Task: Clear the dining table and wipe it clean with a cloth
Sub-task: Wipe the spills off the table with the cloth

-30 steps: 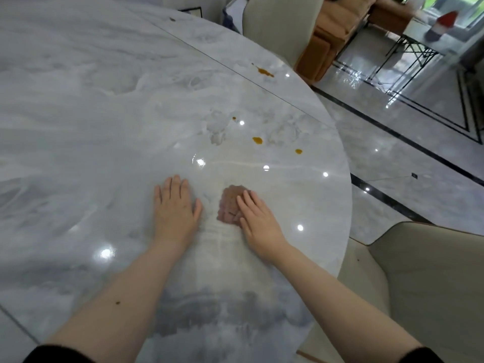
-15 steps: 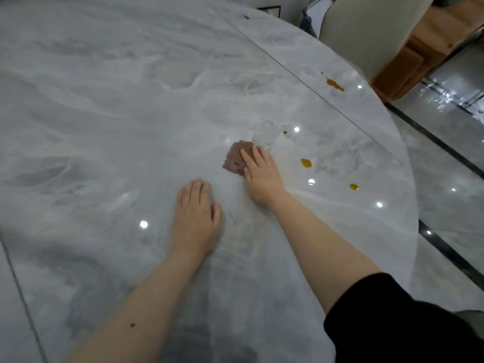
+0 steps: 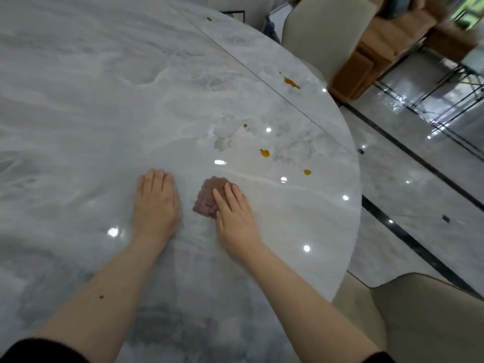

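Observation:
A round grey marble dining table fills most of the view. My right hand lies flat with straight fingers on a small brownish-pink cloth, pressing it onto the tabletop. My left hand rests flat on the marble just left of the cloth, fingers straight. Several amber sauce spots lie beyond the cloth: one drop ahead to the right, a smaller drop further right, a tiny drop farther off, and a smear near the far edge.
A cream upholstered chair stands at the table's near right edge, another cream chair at the far side. Beyond lie glossy tiled floor, an orange-brown sofa and a black metal frame.
My right hand has drawn the cloth back toward me from its farther reach half a second ago. The left hand stays flat on the table. The camera view has swung.

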Available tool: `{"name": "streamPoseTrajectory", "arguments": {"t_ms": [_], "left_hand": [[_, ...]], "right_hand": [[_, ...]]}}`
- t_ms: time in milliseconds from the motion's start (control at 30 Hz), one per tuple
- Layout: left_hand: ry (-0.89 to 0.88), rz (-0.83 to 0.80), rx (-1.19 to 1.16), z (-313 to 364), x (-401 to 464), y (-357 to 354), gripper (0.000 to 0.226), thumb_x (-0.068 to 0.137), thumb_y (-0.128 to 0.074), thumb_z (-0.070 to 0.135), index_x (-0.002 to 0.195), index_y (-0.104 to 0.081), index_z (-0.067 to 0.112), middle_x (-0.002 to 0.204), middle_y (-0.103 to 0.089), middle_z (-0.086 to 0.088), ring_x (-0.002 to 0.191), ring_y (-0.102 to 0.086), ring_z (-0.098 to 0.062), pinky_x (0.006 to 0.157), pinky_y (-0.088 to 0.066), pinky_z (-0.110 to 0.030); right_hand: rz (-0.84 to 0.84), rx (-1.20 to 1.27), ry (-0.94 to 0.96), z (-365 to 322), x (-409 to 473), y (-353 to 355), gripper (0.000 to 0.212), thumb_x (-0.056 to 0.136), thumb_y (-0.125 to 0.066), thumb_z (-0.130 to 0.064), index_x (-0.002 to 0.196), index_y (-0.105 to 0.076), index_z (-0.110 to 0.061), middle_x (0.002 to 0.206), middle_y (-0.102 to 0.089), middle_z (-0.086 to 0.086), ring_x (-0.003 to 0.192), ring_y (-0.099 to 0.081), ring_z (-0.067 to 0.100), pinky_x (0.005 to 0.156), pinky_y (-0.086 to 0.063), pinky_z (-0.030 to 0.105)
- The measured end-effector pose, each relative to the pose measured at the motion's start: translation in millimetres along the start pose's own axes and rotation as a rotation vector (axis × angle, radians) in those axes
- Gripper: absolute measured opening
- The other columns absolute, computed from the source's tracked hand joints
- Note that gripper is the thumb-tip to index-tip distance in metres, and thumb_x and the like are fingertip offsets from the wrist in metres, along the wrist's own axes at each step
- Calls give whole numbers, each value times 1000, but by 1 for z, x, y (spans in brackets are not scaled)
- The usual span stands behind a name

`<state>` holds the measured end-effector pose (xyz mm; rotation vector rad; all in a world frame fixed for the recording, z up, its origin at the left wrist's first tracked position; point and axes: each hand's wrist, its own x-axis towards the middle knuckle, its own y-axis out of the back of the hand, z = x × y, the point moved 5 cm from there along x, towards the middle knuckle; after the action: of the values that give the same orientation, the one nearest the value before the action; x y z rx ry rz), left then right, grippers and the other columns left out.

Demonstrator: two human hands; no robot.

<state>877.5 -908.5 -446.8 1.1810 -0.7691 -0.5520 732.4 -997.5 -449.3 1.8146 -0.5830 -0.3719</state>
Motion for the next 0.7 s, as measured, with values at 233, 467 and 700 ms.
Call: {"name": "streamPoseTrajectory", "arguments": {"t_ms": [233,467,700], "left_hand": [[-108,-146,23,47,-26,5,41,81,-38,6,114,-54,-13,113,-59,-32,107,-56,-46,98,-41,-56],[-289,-171,-128,128,-76,13,47,78,-33,23,103,-63,-3,102,-65,-22,96,-63,-35,90,-45,-40],[-290,-226,-395,206,-97,42,43,88,-33,22,112,-60,0,108,-63,-17,101,-59,-34,84,-48,-39]], "right_hand": [[-6,4,-114,42,-81,21,53,92,-26,-28,140,-44,-12,148,-38,15,140,-31,33,114,-13,40],[95,0,-269,96,-138,53,49,70,-36,-7,105,-70,0,106,-68,23,90,-65,41,80,-56,42],[379,922,-721,110,-190,110,29,92,-46,3,114,-63,-5,105,-67,11,93,-60,18,77,-46,17]]}}
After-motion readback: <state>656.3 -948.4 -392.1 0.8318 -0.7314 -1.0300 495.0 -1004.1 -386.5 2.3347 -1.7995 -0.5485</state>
